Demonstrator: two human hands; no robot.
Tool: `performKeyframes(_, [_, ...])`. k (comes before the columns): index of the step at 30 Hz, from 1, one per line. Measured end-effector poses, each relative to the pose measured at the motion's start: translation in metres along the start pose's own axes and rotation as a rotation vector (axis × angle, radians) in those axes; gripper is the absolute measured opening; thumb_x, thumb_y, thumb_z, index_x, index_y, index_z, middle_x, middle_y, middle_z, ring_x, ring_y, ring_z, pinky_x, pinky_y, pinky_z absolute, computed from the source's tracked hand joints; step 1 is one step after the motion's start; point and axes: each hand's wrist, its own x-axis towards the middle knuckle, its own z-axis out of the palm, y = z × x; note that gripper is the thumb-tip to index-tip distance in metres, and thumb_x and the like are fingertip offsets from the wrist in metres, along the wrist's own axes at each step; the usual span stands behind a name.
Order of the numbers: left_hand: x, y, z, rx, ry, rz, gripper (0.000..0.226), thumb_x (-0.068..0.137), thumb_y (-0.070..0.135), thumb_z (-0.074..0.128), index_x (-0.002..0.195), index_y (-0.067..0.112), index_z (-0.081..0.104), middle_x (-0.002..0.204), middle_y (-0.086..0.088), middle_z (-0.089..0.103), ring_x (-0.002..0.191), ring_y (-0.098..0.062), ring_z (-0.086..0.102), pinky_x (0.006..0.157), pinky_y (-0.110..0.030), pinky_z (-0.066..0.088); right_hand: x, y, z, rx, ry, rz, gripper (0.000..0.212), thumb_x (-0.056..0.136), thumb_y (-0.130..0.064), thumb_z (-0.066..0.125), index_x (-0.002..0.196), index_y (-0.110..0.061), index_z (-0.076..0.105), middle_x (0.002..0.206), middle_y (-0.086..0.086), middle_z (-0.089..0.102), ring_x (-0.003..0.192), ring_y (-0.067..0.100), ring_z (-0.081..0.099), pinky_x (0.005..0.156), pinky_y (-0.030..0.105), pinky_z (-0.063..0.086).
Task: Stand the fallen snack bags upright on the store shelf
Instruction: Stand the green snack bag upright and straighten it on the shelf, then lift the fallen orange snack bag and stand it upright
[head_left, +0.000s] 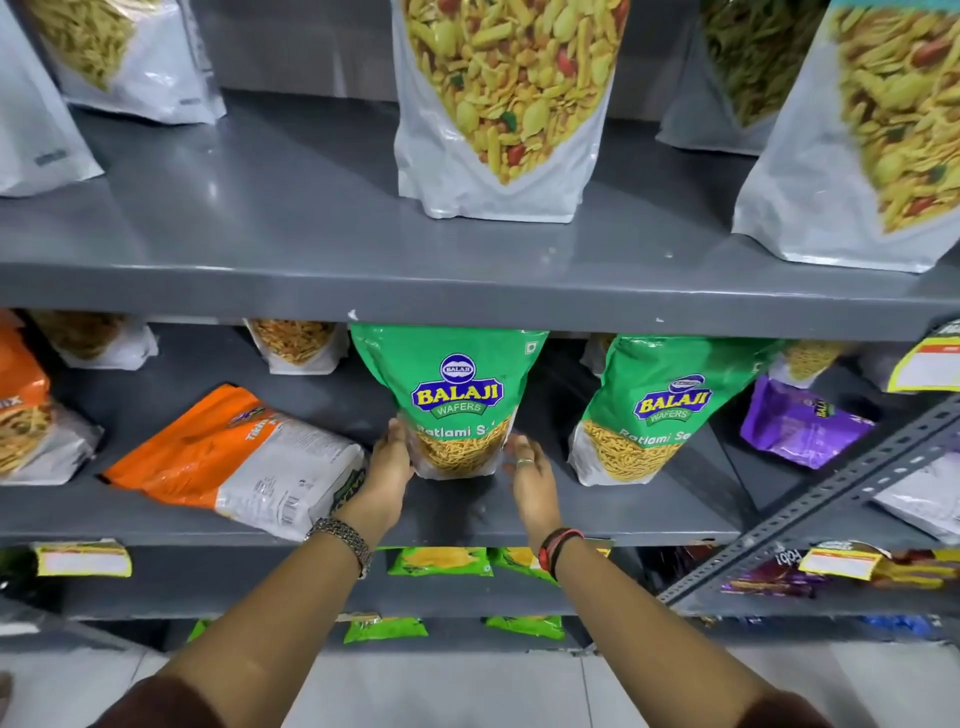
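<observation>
Glossy orange-and-white bag (234, 460), flat on its side on the grey metal middle shelf (156, 514), crinkled plastic, well left of the hands. Left hand (390, 454) flat against the lower left edge of an upright green bag (452, 400), fingers spread along its clear window of thin yellow strands. Right hand (527, 462) open beside the lower right edge, palm turned toward the bag, just apart or barely touching; cannot tell which. Between the two hands, that green bag on its base, top tucked under the shelf above. Further right, a second green bag (647, 410), upright and leaning a little, then a shiny purple bag (802, 423) lying tilted near the slotted metal upright (831, 493).
</observation>
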Motion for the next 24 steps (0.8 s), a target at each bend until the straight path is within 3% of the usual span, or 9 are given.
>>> performKeyframes(2, [-0.007, -0.002, -0.007, -0.038, -0.056, 0.04, 0.042, 0.1, 0.024, 0.029, 0.139, 0.01, 0.037, 0.149, -0.012, 0.039, 0.136, -0.026, 0.038, 0.107, -0.037, 0.033, -0.002, 0.006, 0.002, -0.101, -0.017, 0.036, 0.022, 0.094, -0.022, 0.043, 0.105, -0.012, 0.06, 0.112, 0.013, 0.065, 0.108, 0.033, 0.059, 0.098, 0.044, 0.045])
performKeyframes(5, [-0.026, 0.0, -0.023, -0.135, -0.144, 0.095, 0.043, 0.099, 0.008, 0.027, 0.142, 0.007, 0.032, 0.151, -0.015, 0.033, 0.14, -0.029, 0.031, 0.112, -0.039, 0.027, -0.012, 0.012, 0.019, -0.27, -0.204, -0.004, 0.021, 0.09, -0.012, 0.046, 0.1, -0.008, 0.064, 0.108, 0.019, 0.068, 0.103, 0.034, 0.061, 0.095, 0.043, 0.049])
performKeyframes(8, [-0.041, 0.004, -0.053, -0.196, -0.116, 0.222, 0.041, 0.098, 0.003, 0.028, 0.139, 0.002, 0.036, 0.141, -0.015, 0.043, 0.133, -0.03, 0.039, 0.106, -0.036, 0.034, -0.024, 0.003, 0.049, -0.4, -0.379, -0.18, 0.024, 0.091, -0.015, 0.045, 0.106, -0.009, 0.063, 0.105, 0.01, 0.066, 0.1, 0.026, 0.058, 0.083, 0.024, 0.041])
performKeyframes(10, [-0.046, 0.006, -0.08, -0.262, -0.02, 0.326, 0.039, 0.096, 0.0, 0.03, 0.134, -0.002, 0.04, 0.126, -0.013, 0.051, 0.117, -0.029, 0.049, 0.092, -0.027, 0.044, -0.027, -0.007, 0.071, -0.494, -0.393, -0.357, 0.028, 0.091, -0.015, 0.045, 0.114, -0.01, 0.06, 0.117, 0.011, 0.063, 0.108, 0.027, 0.057, 0.086, 0.024, 0.041])
performKeyframes(12, [-0.051, 0.007, -0.108, -0.299, 0.189, 0.371, 0.033, 0.094, -0.002, 0.034, 0.122, 0.003, 0.05, 0.109, -0.01, 0.058, 0.098, -0.023, 0.054, 0.076, -0.02, 0.048, -0.028, -0.016, 0.093, -0.642, -0.365, -0.561, 0.032, 0.09, -0.015, 0.045, 0.12, -0.011, 0.056, 0.128, 0.016, 0.057, 0.118, 0.03, 0.053, 0.1, 0.034, 0.041])
performKeyframes(15, [-0.042, 0.003, -0.153, -0.279, 0.456, 0.282, 0.032, 0.093, 0.006, 0.038, 0.119, 0.006, 0.056, 0.102, -0.007, 0.058, 0.091, -0.021, 0.056, 0.075, -0.027, 0.049, -0.028, -0.028, 0.124, -0.802, -0.327, -0.694, 0.036, 0.093, -0.021, 0.04, 0.126, -0.013, 0.052, 0.131, 0.011, 0.055, 0.121, 0.03, 0.05, 0.109, 0.044, 0.03])
performKeyframes(19, [-0.007, 0.007, -0.205, -0.141, 0.511, -0.011, 0.025, 0.084, 0.009, 0.042, 0.094, -0.006, 0.058, 0.091, -0.023, 0.06, 0.087, -0.031, 0.052, 0.064, -0.033, 0.049, -0.011, -0.037, 0.172, -1.013, -0.415, -0.535, 0.043, 0.096, -0.037, 0.032, 0.125, -0.011, 0.051, 0.134, 0.016, 0.053, 0.123, 0.033, 0.049, 0.101, 0.041, 0.037])
performKeyframes(22, [0.013, 0.011, -0.228, -0.1, 0.525, -0.123, 0.046, 0.085, 0.022, 0.047, 0.118, -0.009, 0.055, 0.121, -0.029, 0.06, 0.099, -0.037, 0.062, 0.086, -0.044, 0.053, 0.001, -0.042, 0.208, -1.11, -0.473, -0.342, 0.055, 0.095, -0.046, 0.025, 0.122, -0.007, 0.053, 0.134, 0.021, 0.054, 0.122, 0.036, 0.051, 0.097, 0.039, 0.041])
performKeyframes(24, [0.015, 0.012, -0.23, -0.111, 0.383, -0.153, 0.046, 0.091, 0.027, 0.045, 0.124, -0.003, 0.053, 0.125, -0.021, 0.059, 0.09, -0.031, 0.062, 0.077, -0.04, 0.054, 0.006, -0.043, 0.225, -1.094, -0.476, -0.231, 0.059, 0.096, -0.047, 0.023, 0.126, -0.005, 0.052, 0.138, 0.021, 0.05, 0.126, 0.035, 0.049, 0.099, 0.036, 0.039])
